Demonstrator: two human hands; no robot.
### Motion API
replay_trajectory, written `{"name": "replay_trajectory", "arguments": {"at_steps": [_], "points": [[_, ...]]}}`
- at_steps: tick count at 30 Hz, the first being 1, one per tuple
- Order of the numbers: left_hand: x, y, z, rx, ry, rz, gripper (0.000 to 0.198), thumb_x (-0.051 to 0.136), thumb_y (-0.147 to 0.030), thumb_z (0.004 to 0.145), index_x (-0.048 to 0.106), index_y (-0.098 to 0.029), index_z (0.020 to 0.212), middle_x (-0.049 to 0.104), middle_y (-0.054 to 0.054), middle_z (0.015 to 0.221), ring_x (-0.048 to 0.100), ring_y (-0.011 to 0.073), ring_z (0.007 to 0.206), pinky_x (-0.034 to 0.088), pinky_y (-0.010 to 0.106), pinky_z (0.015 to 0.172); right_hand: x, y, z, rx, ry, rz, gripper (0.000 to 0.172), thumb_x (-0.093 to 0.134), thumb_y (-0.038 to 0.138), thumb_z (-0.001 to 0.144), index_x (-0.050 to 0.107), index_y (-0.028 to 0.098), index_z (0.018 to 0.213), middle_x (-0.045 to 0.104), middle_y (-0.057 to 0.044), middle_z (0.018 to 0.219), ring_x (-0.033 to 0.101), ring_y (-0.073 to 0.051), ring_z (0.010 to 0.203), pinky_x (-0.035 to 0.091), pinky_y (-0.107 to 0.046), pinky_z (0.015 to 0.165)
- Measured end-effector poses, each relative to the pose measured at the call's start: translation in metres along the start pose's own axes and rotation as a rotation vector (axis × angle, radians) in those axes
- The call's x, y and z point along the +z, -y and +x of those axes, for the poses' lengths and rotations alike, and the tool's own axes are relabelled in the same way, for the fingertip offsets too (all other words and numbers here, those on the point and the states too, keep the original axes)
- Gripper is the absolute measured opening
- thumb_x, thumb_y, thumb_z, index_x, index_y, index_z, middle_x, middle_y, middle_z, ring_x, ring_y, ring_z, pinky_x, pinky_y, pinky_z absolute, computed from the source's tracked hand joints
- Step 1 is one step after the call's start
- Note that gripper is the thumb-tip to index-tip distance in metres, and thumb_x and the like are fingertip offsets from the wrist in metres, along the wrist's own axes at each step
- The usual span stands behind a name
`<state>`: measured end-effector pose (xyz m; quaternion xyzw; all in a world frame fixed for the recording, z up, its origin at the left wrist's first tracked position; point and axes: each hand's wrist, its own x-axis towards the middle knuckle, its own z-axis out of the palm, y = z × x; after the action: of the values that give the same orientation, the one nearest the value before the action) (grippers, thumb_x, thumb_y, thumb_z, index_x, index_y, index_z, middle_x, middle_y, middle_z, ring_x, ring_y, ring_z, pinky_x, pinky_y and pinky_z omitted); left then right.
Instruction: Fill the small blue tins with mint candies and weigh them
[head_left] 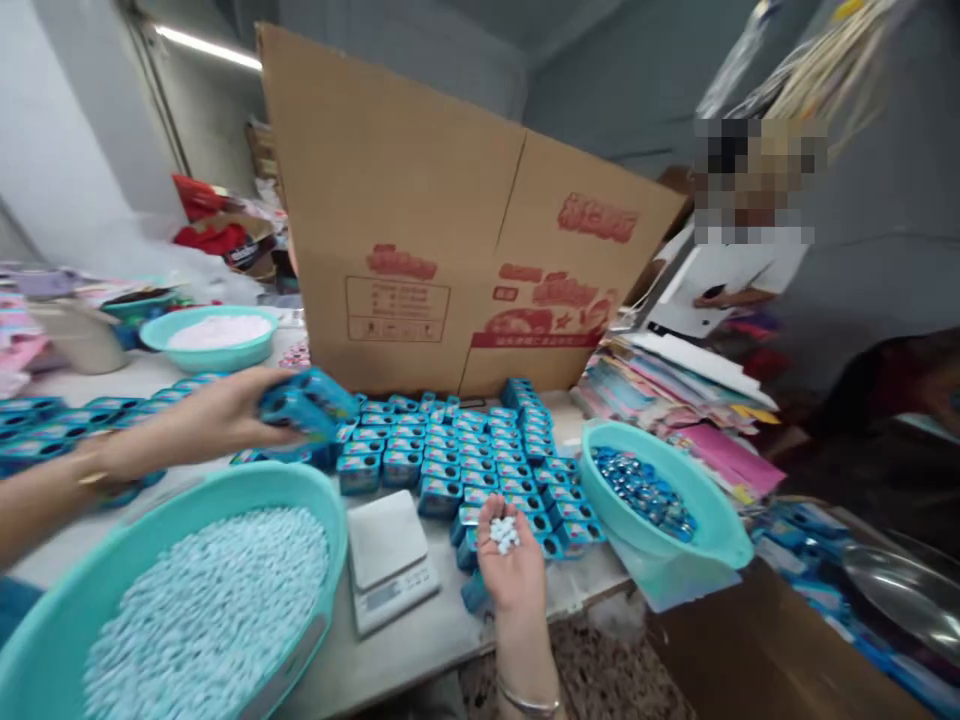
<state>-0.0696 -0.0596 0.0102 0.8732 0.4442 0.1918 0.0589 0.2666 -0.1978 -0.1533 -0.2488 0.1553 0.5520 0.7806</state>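
My left hand is wrapped around small blue boxes, blurred, apparently two, held above the rows at the left. Palm up and cupped, my right hand carries a little heap of pale blue tablets near the table's front edge. Rows of blue boxes with dark round openings stand just beyond that hand. A white digital scale lies between my hands with a bare plate. At the lower left, a large turquoise basin holds a mass of the same tablets.
A turquoise basin of shiny blue wrapped pieces stands at the right. An upright cardboard sheet walls off the back. Farther left are a basin of white material and more blue boxes. A person is behind stacked papers.
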Motion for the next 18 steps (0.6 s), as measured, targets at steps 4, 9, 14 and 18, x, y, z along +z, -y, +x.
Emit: {"name": "replay_trajectory", "arguments": {"at_steps": [4,9,14,18], "points": [[0.067,-0.062,0.028,0.014,0.318,-0.007,0.066,0.069,-0.049,0.064,0.053,-0.023,0.123,0.066,0.001,0.111,0.062,0.0211,0.096,0.048,0.026,0.080,-0.015,0.018,-0.001,-0.018,0.000,-0.025,0.014,0.053,0.011,0.083,0.060,0.017,0.072,0.071,-0.001,0.076,0.069,-0.011,0.082,0.058,-0.030,0.078],[0.139,-0.100,0.024,0.028,0.480,0.124,0.052,0.069,-0.043,0.056,0.060,-0.020,0.102,0.068,0.009,0.098,0.064,0.0285,0.087,0.049,0.033,0.072,-0.034,0.040,-0.006,-0.070,-0.025,0.073,0.019,0.047,0.011,0.086,0.060,0.016,0.074,0.071,-0.002,0.077,0.069,-0.012,0.082,0.060,-0.029,0.075],[0.174,-0.090,0.006,-0.031,0.513,0.152,0.048,0.064,-0.033,0.057,0.061,-0.015,0.100,0.066,0.016,0.099,0.064,0.0343,0.087,0.050,0.039,0.072,-0.037,0.046,-0.004,-0.057,-0.068,0.098,0.020,0.045,0.010,0.086,0.060,0.016,0.075,0.070,-0.002,0.078,0.068,-0.011,0.083,0.059,-0.028,0.075],[0.166,-0.088,-0.007,-0.048,0.499,0.091,0.060,0.061,-0.033,0.064,0.053,-0.015,0.121,0.063,0.016,0.116,0.062,0.0317,0.101,0.049,0.036,0.084,-0.030,0.035,0.001,-0.052,-0.043,0.045,0.017,0.049,0.010,0.085,0.059,0.017,0.074,0.069,0.000,0.075,0.068,-0.011,0.080,0.059,-0.028,0.075]]}}
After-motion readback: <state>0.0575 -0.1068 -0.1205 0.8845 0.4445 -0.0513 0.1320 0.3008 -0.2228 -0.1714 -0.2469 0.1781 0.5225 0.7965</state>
